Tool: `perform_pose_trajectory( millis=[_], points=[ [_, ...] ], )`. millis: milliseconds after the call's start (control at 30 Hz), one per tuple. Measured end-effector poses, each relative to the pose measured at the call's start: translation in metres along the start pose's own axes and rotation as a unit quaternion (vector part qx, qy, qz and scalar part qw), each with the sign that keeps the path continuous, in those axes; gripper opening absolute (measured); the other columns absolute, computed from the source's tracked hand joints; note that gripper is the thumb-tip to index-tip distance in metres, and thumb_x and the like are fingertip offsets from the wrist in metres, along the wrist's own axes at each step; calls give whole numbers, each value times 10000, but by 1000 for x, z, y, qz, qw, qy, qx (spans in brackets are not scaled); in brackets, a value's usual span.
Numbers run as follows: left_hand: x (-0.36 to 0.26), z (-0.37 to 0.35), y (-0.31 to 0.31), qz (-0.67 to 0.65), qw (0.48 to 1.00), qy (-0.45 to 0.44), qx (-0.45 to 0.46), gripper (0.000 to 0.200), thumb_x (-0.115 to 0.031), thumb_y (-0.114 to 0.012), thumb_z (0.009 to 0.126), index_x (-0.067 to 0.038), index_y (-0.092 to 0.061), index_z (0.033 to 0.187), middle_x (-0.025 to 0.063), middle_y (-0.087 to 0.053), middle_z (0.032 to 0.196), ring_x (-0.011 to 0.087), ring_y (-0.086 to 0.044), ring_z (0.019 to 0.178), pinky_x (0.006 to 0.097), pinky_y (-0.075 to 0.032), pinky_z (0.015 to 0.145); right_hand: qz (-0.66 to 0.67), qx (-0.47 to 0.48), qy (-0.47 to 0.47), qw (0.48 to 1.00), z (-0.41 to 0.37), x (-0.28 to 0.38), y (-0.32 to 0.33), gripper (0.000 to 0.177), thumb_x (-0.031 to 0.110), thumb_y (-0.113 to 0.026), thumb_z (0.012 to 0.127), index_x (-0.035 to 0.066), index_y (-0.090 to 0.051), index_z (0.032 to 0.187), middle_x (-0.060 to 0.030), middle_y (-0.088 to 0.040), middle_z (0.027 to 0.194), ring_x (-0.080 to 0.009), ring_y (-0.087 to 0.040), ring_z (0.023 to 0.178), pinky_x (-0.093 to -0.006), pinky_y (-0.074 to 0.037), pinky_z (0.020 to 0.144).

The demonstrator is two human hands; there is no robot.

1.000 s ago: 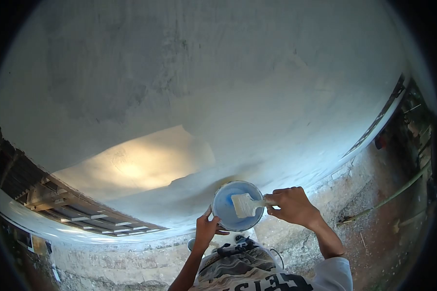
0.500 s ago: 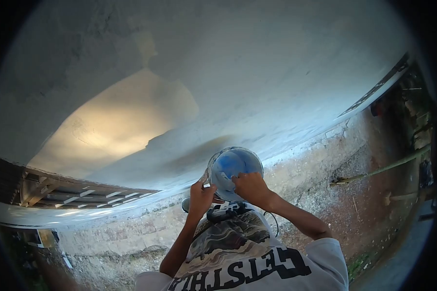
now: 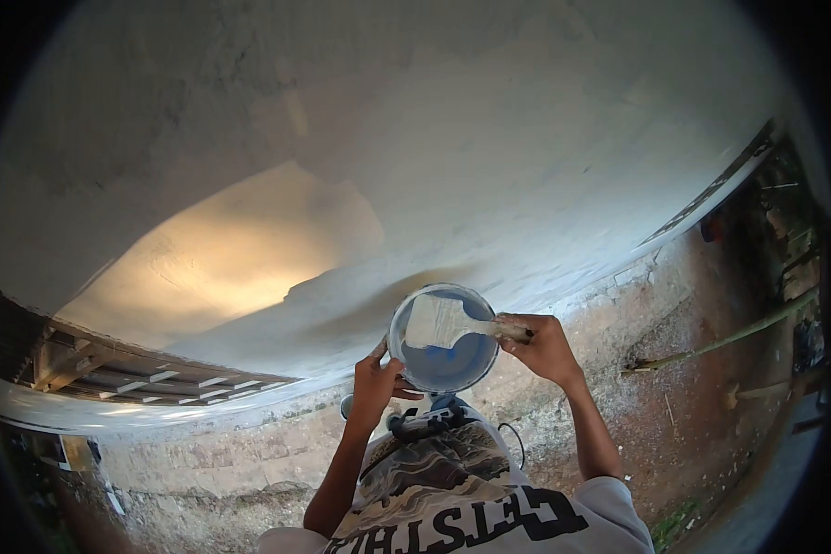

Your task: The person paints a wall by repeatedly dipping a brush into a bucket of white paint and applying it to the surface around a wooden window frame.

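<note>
Up near the pale wall point(image 3: 545, 138), the left hand point(image 3: 376, 383) clasps the lower rim of the blue pail point(image 3: 394, 343), steadying it from below, so the right hand point(image 3: 537, 343), closed on the handle, can rest the white-coated brush point(image 3: 439, 321) across its open mouth.

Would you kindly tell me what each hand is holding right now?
Left hand: closed, gripping the blue paint tub by its rim.
Right hand: closed on the paintbrush handle, bristles over the tub.
</note>
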State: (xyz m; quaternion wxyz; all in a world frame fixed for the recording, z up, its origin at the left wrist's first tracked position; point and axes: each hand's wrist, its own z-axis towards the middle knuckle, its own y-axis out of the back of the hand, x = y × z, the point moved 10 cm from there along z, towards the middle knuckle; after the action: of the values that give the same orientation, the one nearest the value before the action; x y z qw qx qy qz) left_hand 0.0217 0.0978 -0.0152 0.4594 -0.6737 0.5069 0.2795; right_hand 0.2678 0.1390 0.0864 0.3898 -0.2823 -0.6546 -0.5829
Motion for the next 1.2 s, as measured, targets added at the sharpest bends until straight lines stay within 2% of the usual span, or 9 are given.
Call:
perform_pose_trajectory(
  millis=[100,233,433,600,767,900,1000,1067,1200],
  points=[
    [-9,-4,-7,-4,1000,2,2,562,-14,-465,844,77,-351,1387,230,-651,940,337,-696,671,440,-631,576,38,7,8,999,1,-3,16,341,46,-754,767,-14,-670,1092,-126,-719,899,-81,-637,766,-257,-537,674],
    [-10,-4,-9,-20,1000,17,13,582,-6,-474,848,21,-349,1415,206,-626,983,323,-696,675,413,-635,579,132,-10,-7,991,1,-5,26,328,-4,-759,759,-64,-663,1067,-119,-710,939,-95,-632,841,-250,-545,726],
    [-24,-9,-11,-6,1000,-5,11,567,-41,-477,844,87,-348,1381,252,-649,958,340,-699,696,433,-632,594,133,-19,55,989,4,16,45,293,-20,-740,779,-101,-652,1047,-132,-706,939,-113,-641,854,-252,-547,743],
    [-31,-13,-13,2,1000,-16,21,567,-58,-474,851,93,-339,1381,253,-648,960,341,-700,714,420,-634,613,129,1,43,991,6,10,46,276,24,-745,793,-94,-666,1029,-130,-713,880,-101,-645,819,-242,-543,725],
    [-33,-16,-13,6,1000,-12,6,562,-52,-466,853,85,-342,1384,243,-650,957,326,-702,703,412,-636,607,35,20,44,998,8,9,34,265,67,-758,793,-44,-694,1025,-118,-720,849,-92,-633,727,-241,-525,643],
    [-35,-17,-11,4,1000,-15,0,567,-46,-462,853,81,-337,1390,239,-652,951,320,-702,691,410,-636,600,95,-11,83,992,12,6,35,220,101,-752,807,-4,-716,997,-88,-713,777,-72,-578,636,-242,-473,560],
    [-33,-15,-8,-1,1000,-22,3,575,-34,-462,851,74,-328,1400,234,-655,946,319,-701,683,409,-636,598,35,26,70,997,15,-1,25,169,120,-735,826,20,-730,962,-53,-694,712,-58,-525,593,-249,-429,520],
    [-23,-11,-4,3,1000,-10,5,585,4,-459,868,4,-317,1435,204,-612,993,332,-694,686,412,-634,584,-33,26,65,997,16,0,21,150,146,-722,840,29,-735,934,-47,-664,647,-54,-486,559,-253,-398,496],
    [-23,-11,-2,-4,1000,-16,5,584,3,-458,877,2,-307,1441,196,-610,982,328,-692,680,414,-633,578,1,7,80,997,14,-10,22,169,173,-719,845,23,-734,919,-69,-641,611,-57,-466,535,-260,-384,481]
  ],
)
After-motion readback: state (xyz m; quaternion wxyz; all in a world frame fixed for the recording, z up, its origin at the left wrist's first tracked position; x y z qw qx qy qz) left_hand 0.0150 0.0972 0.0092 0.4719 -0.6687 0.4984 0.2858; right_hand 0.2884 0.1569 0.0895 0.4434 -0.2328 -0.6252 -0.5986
